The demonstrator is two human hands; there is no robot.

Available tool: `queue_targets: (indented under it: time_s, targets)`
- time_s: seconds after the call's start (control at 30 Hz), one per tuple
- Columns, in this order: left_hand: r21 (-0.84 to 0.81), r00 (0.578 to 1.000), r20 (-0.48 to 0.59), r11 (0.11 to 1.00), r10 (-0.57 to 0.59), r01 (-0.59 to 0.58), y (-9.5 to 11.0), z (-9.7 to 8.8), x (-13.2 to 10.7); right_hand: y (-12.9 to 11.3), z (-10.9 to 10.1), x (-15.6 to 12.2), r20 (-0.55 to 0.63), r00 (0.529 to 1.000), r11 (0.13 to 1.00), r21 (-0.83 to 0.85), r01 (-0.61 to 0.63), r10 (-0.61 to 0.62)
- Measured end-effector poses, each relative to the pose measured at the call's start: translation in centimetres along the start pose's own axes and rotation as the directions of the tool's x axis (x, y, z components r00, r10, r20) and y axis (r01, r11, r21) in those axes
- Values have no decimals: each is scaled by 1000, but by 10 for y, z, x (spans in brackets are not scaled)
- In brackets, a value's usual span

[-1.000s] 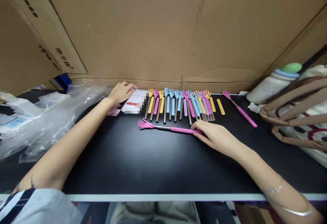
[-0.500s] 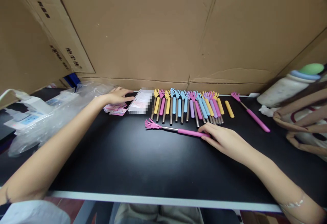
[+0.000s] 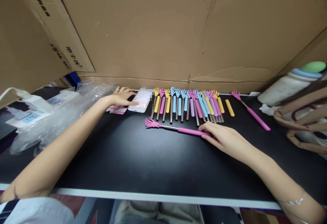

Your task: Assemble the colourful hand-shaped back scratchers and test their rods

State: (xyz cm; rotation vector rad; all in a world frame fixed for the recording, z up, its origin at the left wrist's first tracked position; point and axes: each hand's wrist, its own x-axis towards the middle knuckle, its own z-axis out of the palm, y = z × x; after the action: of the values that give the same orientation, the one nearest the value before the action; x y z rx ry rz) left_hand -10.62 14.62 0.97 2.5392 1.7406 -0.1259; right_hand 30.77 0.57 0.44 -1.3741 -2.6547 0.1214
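Note:
A pink extended back scratcher (image 3: 176, 129) lies crosswise on the black table (image 3: 143, 162), its claw to the left. My right hand (image 3: 224, 138) rests on its pink handle end, fingers laid over it. My left hand (image 3: 123, 96) reaches to a white phone (image 3: 141, 100), with the thumb on its screen and the fingers stretched out. Behind the scratcher, a row of several collapsed scratchers (image 3: 187, 104) in yellow, pink, blue and purple lies side by side.
Another pink extended scratcher (image 3: 251, 111) and a loose yellow grip (image 3: 230, 107) lie right of the row. Clear plastic bags (image 3: 58, 115) and a power strip (image 3: 28, 109) sit at left. A bottle (image 3: 291, 82) and a bag (image 3: 304, 121) stand at right. Cardboard (image 3: 163, 29) walls the back.
My left hand drew back from the far side of the phone and its thumb now touches the screen. The right hand and pink scratcher stayed put; the camera shifted slightly.

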Motion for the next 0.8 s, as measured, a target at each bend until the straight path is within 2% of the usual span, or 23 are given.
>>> queue_targets:
  time_s: [0.3, 0.4, 0.47, 0.57, 0.67, 0.8]
  targets:
    - [-6, 999, -30, 1000, -28, 27, -2, 3, -2, 1, 0, 0, 0, 1000, 1000, 12, 3, -3]
    - [-7, 987, -162, 1000, -7, 6, -1, -1, -8, 1, 1, 1, 7, 1000, 1000, 13, 6, -6]
    - [21, 956, -287, 998, 61, -58, 6, -5, -17, 2, 1, 2, 10, 1000, 1000, 14, 10, -10]
    - [68, 901, -376, 977, 214, -203, 27, -12, -36, 3, 1, 2, 10, 1000, 1000, 13, 16, -16]
    - [87, 874, -346, 939, 341, -332, 58, -16, -60, 4, 0, 2, 3, 1000, 999, 17, 27, -27]
    - [100, 851, -288, 897, 440, -430, 94, -13, -86, 6, 0, 3, -12, 998, 998, 35, 54, -54]
